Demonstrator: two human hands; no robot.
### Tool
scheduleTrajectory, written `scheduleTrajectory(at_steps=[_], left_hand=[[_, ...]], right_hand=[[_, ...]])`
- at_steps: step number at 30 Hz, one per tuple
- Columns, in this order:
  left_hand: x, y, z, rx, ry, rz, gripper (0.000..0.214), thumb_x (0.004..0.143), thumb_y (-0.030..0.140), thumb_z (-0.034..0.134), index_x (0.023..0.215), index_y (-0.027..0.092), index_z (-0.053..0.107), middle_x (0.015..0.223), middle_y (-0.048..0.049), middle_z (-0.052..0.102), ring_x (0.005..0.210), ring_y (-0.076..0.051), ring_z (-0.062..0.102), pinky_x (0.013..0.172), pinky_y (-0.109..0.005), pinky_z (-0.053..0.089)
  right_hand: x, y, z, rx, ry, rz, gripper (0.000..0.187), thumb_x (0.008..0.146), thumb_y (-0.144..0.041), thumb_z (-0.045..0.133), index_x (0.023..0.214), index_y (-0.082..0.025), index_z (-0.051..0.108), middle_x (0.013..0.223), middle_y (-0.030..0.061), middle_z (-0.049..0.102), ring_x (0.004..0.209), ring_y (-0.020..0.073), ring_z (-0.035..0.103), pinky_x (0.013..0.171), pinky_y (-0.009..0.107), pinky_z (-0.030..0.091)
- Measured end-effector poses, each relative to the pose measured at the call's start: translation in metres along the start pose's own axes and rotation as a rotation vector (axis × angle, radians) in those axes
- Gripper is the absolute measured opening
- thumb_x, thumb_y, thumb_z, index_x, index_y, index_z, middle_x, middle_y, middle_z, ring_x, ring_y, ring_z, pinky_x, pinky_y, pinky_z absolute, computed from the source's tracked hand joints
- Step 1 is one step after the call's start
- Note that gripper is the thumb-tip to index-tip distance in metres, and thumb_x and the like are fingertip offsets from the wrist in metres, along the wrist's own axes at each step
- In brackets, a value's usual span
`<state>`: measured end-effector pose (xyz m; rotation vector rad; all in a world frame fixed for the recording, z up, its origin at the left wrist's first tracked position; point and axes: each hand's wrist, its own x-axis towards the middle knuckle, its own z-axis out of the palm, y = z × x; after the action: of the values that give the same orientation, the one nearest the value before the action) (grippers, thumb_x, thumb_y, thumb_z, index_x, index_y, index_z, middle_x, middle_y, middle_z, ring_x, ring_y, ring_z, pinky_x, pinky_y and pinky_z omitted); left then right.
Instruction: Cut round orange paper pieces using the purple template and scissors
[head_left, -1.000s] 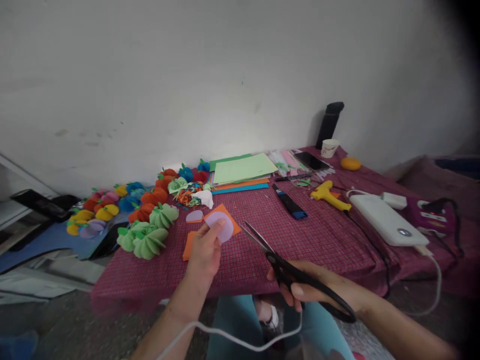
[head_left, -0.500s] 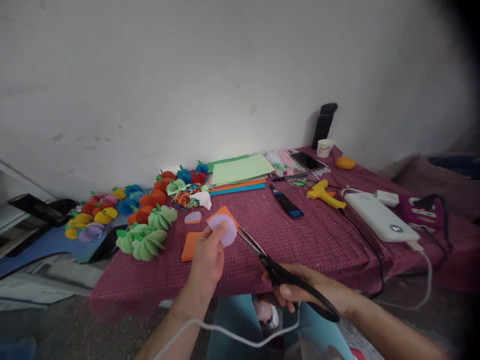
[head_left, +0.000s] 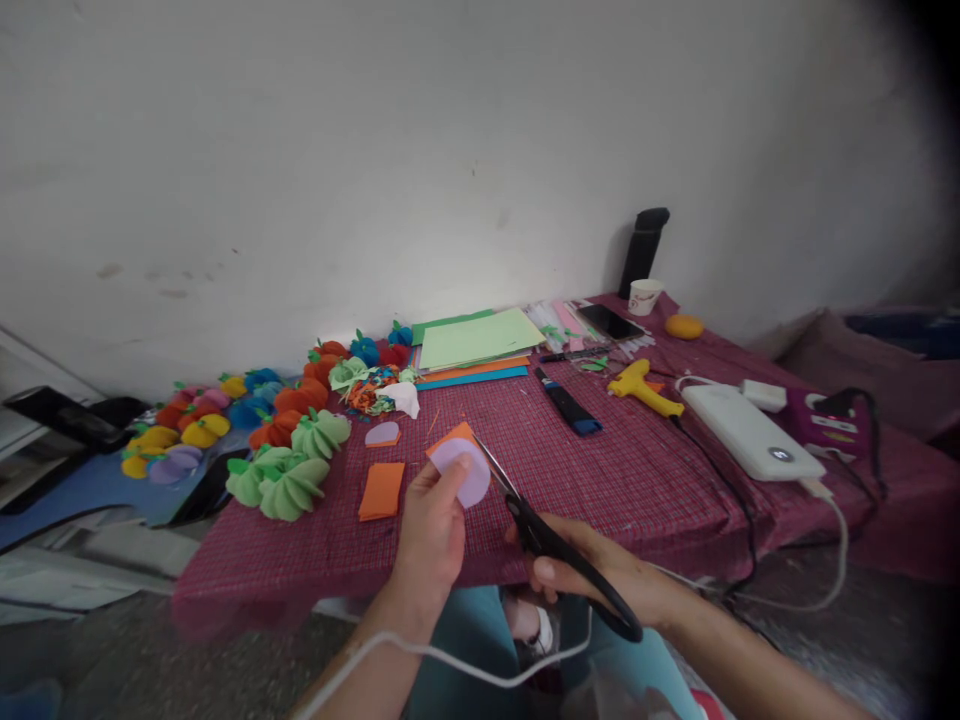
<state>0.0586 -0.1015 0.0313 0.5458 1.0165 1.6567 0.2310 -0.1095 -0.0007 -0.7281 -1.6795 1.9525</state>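
1. In the head camera's view, the left hand (head_left: 431, 528) is pinching a lilac paper circle (head_left: 472, 482) and an orange paper piece (head_left: 453, 437) together, thumb on top; the orange is showing from behind the circle's upper edge. Both are hovering over the near half of the table.
2. The right hand (head_left: 581, 562) is gripping black-handled scissors (head_left: 534, 520), its fingers wrapping the handles. The blades are pointing up and left, their tips lying at the orange piece's right edge; whether paper is sitting between them, I cannot tell.
3. Left of the left hand, an orange paper stack (head_left: 381, 491) is resting on the plum checked tablecloth (head_left: 615, 460). Just behind it, a rounded lilac piece (head_left: 382, 434) is lying on more orange paper.
4. Farther left, light green paper pumpkins (head_left: 292, 488) are standing in front of others in orange, yellow, blue and pink. A heap of colourful scraps (head_left: 373, 393) is lying beside a crumpled white tissue (head_left: 405, 400).
5. Near the wall, light green sheets (head_left: 480, 340) are topping a paper pile, and a dark phone (head_left: 610, 322) is lying to their right.
6. On the right side, a yellow glue gun (head_left: 645, 388) is resting near a white power bank (head_left: 754, 432). Behind them, a paper cup (head_left: 644, 297) is standing before a black bottle (head_left: 642, 255).
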Motion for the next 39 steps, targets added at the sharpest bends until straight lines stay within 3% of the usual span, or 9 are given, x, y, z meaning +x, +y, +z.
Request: scheduleTrajectory(at_steps=[9, 21, 39], left_hand=[[-0.008, -0.005, 0.004, 0.018, 0.011, -0.028, 0.016, 0.061, 0.022, 0.072, 0.073, 0.014, 0.065, 0.067, -0.0001, 0.066, 0.06, -0.01, 0.058, 0.063, -0.022, 0.042], [-0.012, -0.005, 0.006, 0.009, 0.013, -0.051, 0.017, 0.06, 0.023, 0.073, 0.071, 0.014, 0.064, 0.064, 0.0002, 0.065, 0.062, -0.013, 0.061, 0.067, -0.027, 0.044], [-0.018, -0.002, 0.012, -0.019, 0.029, -0.062, 0.015, 0.06, 0.022, 0.073, 0.068, 0.015, 0.063, 0.066, 0.0019, 0.066, 0.06, -0.009, 0.059, 0.064, -0.021, 0.043]], right_hand=[[0.004, 0.0, 0.005, -0.081, 0.064, -0.069, 0.037, 0.077, -0.047, 0.057, 0.09, -0.013, 0.05, 0.072, -0.0013, 0.044, 0.065, 0.0097, 0.041, 0.057, 0.022, 0.032], [0.008, 0.003, 0.01, -0.051, 0.094, -0.091, 0.042, 0.077, -0.053, 0.055, 0.092, -0.014, 0.049, 0.066, -0.0025, 0.044, 0.057, 0.0087, 0.04, 0.05, 0.02, 0.03], [0.005, 0.006, 0.015, -0.078, 0.172, -0.117, 0.041, 0.077, -0.052, 0.054, 0.096, -0.015, 0.05, 0.069, -0.0008, 0.05, 0.062, 0.0114, 0.047, 0.056, 0.023, 0.036]])
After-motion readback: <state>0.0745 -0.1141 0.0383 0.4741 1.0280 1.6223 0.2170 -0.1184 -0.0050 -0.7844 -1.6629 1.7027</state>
